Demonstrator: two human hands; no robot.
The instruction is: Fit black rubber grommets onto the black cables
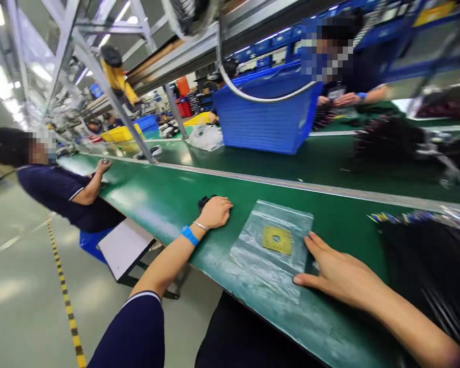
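A clear plastic zip bag [249, 243] lies flat on the green bench, with a yellow square piece [270, 241] that has a hole in its middle showing in it. My right hand [341, 276] rests at the bag's right edge, thumb and fingers spread and touching it, not gripping. Farther left, my left hand [215, 212] is low on the bench with its fingers curled together. Small black parts [206, 202] lie right beside it, partly covered by the hand. What is under those fingers, if anything, is hidden.
A bundle of black cables [425, 266] lies at the right. Beyond a metal rail [253, 179] stands a blue crate [266, 112], with a clear plastic bag [206, 137] beside it. One co-worker [57, 184] sits at the left; another [360, 71] works across the bench.
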